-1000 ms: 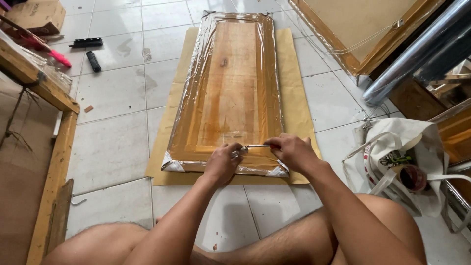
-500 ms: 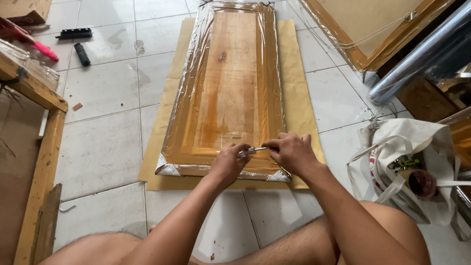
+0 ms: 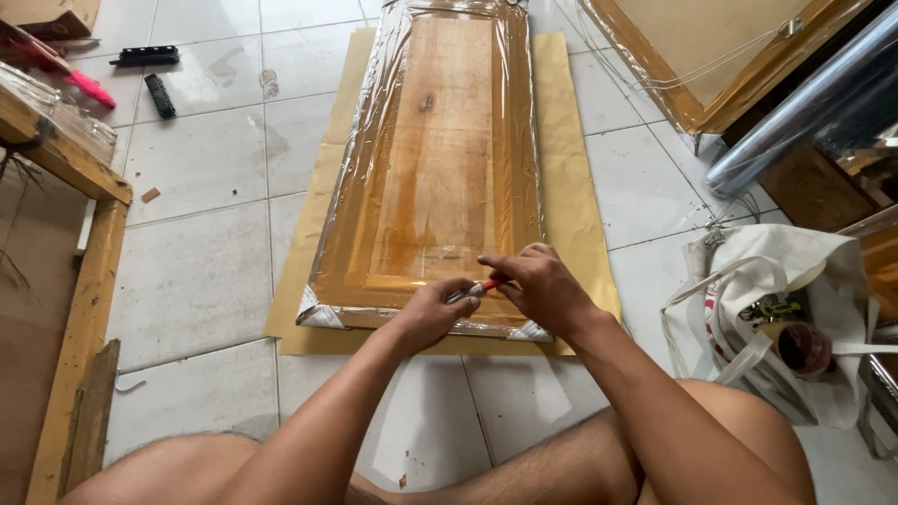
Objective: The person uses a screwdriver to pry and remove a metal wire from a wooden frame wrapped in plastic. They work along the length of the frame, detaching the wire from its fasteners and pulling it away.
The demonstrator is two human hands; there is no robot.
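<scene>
My left hand point(image 3: 432, 313) and right hand point(image 3: 543, 285) meet over the panel's near edge, both closed in a grip on a small red-tipped cutter point(image 3: 477, 289) lying crosswise between them. The wrapped panel point(image 3: 440, 178) runs lengthwise away from me, on brown paper point(image 3: 571, 140) on the floor.

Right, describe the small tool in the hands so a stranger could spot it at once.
Find the long wooden panel wrapped in clear plastic, lying on tan paper on the tiled floor. At its near end, the left hand and right hand meet over the edge. Between them is a thin pen-like tool, silvery with a red part, the only red thing on the panel.
</scene>
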